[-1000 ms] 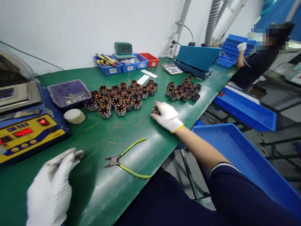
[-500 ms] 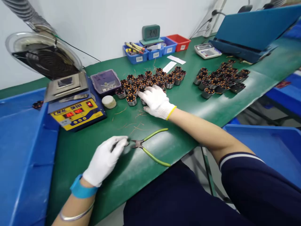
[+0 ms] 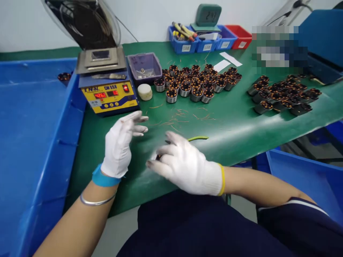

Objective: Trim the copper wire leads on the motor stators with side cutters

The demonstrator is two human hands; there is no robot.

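Note:
My left hand [image 3: 120, 144], in a white glove, is raised over the green table with its fingers apart and nothing between them. My right hand [image 3: 182, 162], also gloved, is closed around a small metal-and-copper motor part [image 3: 158, 157], of which only a bit shows between thumb and fingers. Beneath that hand lies a pair of pliers, mostly hidden, with one green handle [image 3: 198, 138] sticking out. Behind both hands several round copper-wound motor parts [image 3: 197, 93] stand grouped together, and thin copper wire bits [image 3: 179, 114] lie in front of them.
On the left stand a yellow-and-blue machine [image 3: 109, 94], a purple tray [image 3: 144, 76] and a round white block [image 3: 145, 92]. A blue bin [image 3: 34, 117] runs along the left edge. A second group of motor parts [image 3: 281, 94] is at right. Small blue boxes [image 3: 184, 47] line the wall.
My right hand has come back from the group of parts with one part in it, now over the pliers. My left hand has lifted and spread its fingers. The view has shifted.

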